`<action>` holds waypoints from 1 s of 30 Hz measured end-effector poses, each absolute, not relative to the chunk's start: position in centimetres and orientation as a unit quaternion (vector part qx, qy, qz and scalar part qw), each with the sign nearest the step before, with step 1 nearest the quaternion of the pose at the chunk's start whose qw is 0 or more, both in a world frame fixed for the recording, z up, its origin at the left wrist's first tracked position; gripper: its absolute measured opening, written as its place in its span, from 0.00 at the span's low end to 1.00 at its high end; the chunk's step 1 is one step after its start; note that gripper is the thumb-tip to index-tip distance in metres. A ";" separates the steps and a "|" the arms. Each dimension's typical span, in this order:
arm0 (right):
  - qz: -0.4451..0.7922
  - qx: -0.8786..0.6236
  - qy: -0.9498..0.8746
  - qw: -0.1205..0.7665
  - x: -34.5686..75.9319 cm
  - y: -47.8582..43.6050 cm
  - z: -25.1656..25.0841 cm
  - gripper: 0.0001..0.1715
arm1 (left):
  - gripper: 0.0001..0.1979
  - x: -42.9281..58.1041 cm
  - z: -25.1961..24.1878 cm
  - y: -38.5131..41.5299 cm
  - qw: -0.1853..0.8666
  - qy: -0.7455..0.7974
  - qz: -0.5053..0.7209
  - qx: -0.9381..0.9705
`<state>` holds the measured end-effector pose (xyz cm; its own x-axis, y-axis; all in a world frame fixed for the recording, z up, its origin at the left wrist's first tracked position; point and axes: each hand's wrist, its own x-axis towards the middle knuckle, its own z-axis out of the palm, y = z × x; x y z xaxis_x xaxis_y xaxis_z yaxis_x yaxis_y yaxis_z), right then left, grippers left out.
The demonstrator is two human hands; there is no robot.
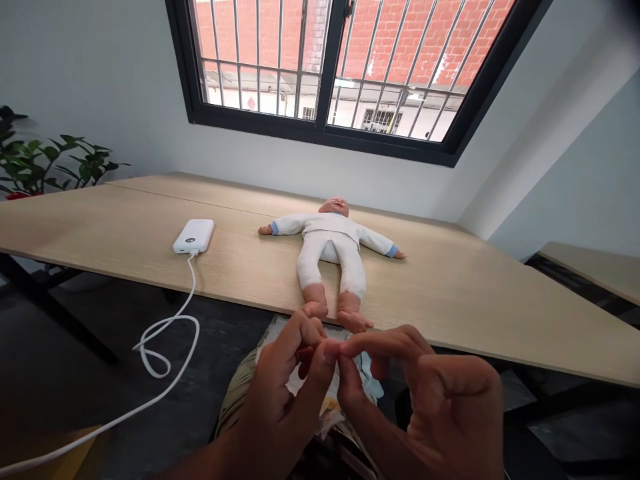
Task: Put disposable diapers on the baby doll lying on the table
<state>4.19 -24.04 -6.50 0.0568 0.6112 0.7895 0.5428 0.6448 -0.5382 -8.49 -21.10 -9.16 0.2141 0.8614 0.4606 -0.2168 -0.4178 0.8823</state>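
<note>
The big wooden table (pixel 475 287) runs across the room. A baby doll (pixel 330 250) in white lies on its back on it, with its feet at the near edge. Just below the feet, the left hand (pixel 285 393) and right hand (pixel 440 400) meet. Each grip is pinched together and the fingertips touch — I cannot tell if they pinch anything. A white power bank (pixel 193 236) lies left of the doll, well apart.

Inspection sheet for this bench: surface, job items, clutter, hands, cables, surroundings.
Surface: light wooden table.
Job's things: baby doll in white, on its back, feet at near edge.
Clutter: white power bank left of doll; pale printed item on lap.
Hands: left hand and right hand, fingertips touching below doll's feet.
Cables: white cable hangs off table from power bank, looped.
Surroundings: barred window, potted plant left, second table right.
</note>
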 end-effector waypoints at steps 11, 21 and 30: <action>-0.029 -0.406 -0.672 0.619 4.5 -22.8 -7.0 0.26 | 0.17 -8.4 -9.1 -21.3 0.593 0.246 0.518 0.566; 0.079 -0.418 -0.603 0.674 6.3 -22.2 -7.9 0.25 | 0.21 -8.5 -8.6 -20.8 0.745 0.174 0.457 0.454; 0.141 -0.420 -0.619 0.648 7.2 -23.0 -8.0 0.22 | 0.20 -8.4 -8.8 -20.9 0.759 0.156 0.452 0.443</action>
